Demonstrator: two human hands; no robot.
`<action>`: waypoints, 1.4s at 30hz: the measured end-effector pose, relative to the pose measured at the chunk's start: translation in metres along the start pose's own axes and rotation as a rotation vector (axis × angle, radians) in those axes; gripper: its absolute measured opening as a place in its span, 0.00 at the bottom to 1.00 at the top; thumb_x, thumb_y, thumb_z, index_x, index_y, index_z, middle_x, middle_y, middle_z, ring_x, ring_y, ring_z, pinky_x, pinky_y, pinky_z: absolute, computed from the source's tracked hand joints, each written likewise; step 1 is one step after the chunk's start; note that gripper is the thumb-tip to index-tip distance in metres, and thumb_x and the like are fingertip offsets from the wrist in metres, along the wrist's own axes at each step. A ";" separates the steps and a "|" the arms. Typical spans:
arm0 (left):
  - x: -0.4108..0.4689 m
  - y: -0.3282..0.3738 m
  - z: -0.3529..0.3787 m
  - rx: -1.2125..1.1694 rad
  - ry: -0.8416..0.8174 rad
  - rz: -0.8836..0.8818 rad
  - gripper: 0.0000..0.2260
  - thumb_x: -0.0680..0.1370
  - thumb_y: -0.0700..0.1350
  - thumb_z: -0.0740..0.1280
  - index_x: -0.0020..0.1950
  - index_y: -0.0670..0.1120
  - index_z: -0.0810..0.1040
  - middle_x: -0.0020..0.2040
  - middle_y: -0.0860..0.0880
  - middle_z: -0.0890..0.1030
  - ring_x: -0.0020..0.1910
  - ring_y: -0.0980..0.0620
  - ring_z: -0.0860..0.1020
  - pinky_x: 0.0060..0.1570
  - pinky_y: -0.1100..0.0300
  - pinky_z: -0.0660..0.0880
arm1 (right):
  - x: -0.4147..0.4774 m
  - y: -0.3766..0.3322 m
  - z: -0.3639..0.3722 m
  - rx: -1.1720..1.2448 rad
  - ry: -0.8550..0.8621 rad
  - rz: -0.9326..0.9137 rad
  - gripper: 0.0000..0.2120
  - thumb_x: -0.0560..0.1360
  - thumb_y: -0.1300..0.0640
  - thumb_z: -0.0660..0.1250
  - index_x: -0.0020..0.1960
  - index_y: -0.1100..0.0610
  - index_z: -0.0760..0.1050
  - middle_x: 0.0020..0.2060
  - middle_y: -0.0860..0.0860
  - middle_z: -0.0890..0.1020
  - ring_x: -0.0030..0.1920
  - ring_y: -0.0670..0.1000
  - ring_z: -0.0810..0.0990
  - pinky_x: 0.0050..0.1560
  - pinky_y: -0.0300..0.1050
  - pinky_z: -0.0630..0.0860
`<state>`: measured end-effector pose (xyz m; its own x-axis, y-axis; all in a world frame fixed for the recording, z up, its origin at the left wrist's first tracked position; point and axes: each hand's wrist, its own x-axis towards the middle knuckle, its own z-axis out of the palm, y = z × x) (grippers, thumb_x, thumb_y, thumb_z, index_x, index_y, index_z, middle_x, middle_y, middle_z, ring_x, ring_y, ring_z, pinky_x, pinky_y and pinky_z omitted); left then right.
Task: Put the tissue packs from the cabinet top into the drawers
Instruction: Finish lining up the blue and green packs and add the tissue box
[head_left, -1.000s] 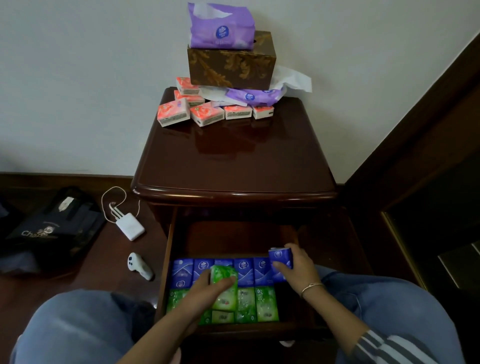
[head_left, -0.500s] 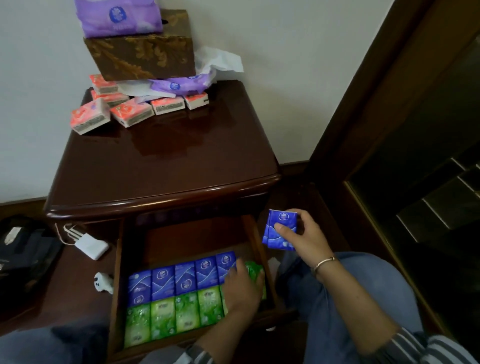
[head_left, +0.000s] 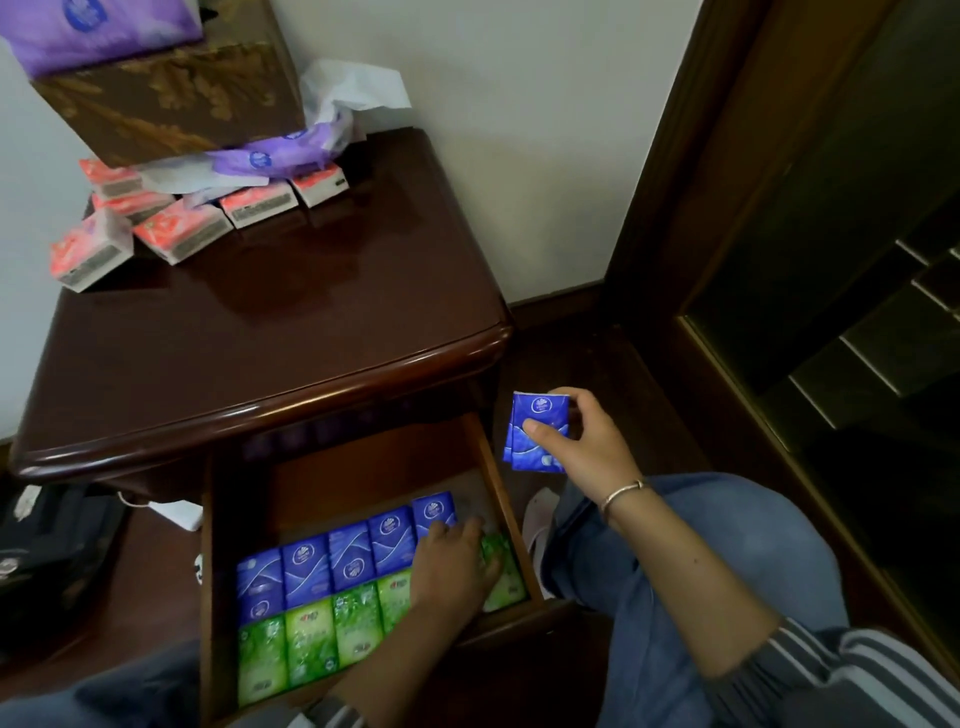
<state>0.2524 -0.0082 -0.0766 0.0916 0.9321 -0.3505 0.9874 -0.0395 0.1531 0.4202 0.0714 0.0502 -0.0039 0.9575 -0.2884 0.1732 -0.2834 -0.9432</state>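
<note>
My left hand (head_left: 452, 566) holds a green tissue pack (head_left: 506, 592) down at the drawer's (head_left: 501, 493) right end. My right hand (head_left: 587, 447) pinches a blue tissue pack (head_left: 537, 431) outside the drawer; a loose pinch could drop it.

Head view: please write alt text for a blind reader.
A person's right hand holds a blue tissue pack beside the open drawer, while the left hand lies on a green pack at its right end. Rows of blue and green packs lie in it; red packs sit on the cabinet top.
</note>
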 end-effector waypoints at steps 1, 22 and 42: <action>0.002 -0.004 -0.002 0.008 -0.008 0.026 0.20 0.77 0.61 0.56 0.61 0.51 0.73 0.54 0.48 0.81 0.60 0.46 0.70 0.55 0.52 0.67 | 0.001 0.001 0.000 -0.004 -0.003 0.004 0.19 0.72 0.54 0.71 0.60 0.49 0.68 0.48 0.40 0.76 0.47 0.41 0.78 0.35 0.31 0.76; 0.029 -0.027 0.006 0.292 -0.103 0.420 0.25 0.80 0.62 0.51 0.66 0.44 0.68 0.62 0.42 0.76 0.62 0.42 0.70 0.67 0.51 0.58 | 0.000 0.019 0.010 0.015 -0.011 0.091 0.19 0.72 0.54 0.71 0.59 0.49 0.68 0.46 0.39 0.75 0.45 0.41 0.77 0.34 0.30 0.75; 0.008 -0.017 0.002 0.327 -0.212 0.343 0.28 0.80 0.52 0.59 0.76 0.41 0.56 0.74 0.40 0.65 0.75 0.44 0.57 0.71 0.34 0.37 | 0.004 0.022 0.013 0.004 0.002 0.086 0.18 0.71 0.54 0.72 0.58 0.49 0.69 0.45 0.40 0.76 0.45 0.41 0.78 0.30 0.28 0.74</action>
<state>0.2363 -0.0011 -0.0838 0.4074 0.7536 -0.5158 0.8818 -0.4716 0.0075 0.4110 0.0682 0.0265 0.0128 0.9295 -0.3685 0.1688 -0.3652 -0.9155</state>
